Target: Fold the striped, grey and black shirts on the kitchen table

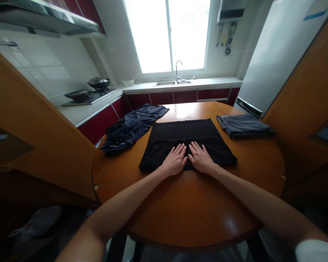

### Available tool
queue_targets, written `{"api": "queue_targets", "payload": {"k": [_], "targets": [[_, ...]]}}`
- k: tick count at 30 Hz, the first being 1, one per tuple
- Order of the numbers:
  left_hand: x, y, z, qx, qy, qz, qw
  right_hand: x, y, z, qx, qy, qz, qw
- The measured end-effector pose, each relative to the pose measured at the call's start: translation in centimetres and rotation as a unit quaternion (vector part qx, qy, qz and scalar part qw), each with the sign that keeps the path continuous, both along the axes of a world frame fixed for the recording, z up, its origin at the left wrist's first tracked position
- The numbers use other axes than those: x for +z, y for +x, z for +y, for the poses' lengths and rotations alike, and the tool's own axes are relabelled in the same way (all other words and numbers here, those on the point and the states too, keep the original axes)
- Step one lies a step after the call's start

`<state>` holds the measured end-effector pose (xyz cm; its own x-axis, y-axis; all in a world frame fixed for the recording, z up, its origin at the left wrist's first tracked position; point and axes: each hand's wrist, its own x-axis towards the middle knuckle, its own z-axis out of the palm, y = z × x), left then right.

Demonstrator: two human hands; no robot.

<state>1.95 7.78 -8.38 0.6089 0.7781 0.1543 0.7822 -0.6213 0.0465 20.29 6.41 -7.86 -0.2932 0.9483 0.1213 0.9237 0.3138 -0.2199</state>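
Observation:
A black garment (pixel 186 136) lies spread flat in the middle of the round wooden table (pixel 186 211). My left hand (pixel 175 160) and my right hand (pixel 200 157) rest side by side, palms down, on its near edge. The fingers of both are stretched out flat on the cloth and the thumbs almost touch. Neither hand grips anything.
A crumpled dark blue garment (pixel 132 127) lies at the table's far left. A folded grey garment (pixel 244 126) sits at the far right. Behind are a counter with a sink (pixel 172 83), a stove with pans (pixel 89 94), and a fridge (pixel 276 54) on the right.

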Motion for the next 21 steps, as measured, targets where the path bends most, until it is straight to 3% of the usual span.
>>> {"api": "queue_targets", "payload": {"k": [21], "targets": [[0.53,0.03,-0.22,-0.002,-0.006,0.009,1.0,0.27,0.01,0.08,0.004,-0.005,0.01,1.0]]}}
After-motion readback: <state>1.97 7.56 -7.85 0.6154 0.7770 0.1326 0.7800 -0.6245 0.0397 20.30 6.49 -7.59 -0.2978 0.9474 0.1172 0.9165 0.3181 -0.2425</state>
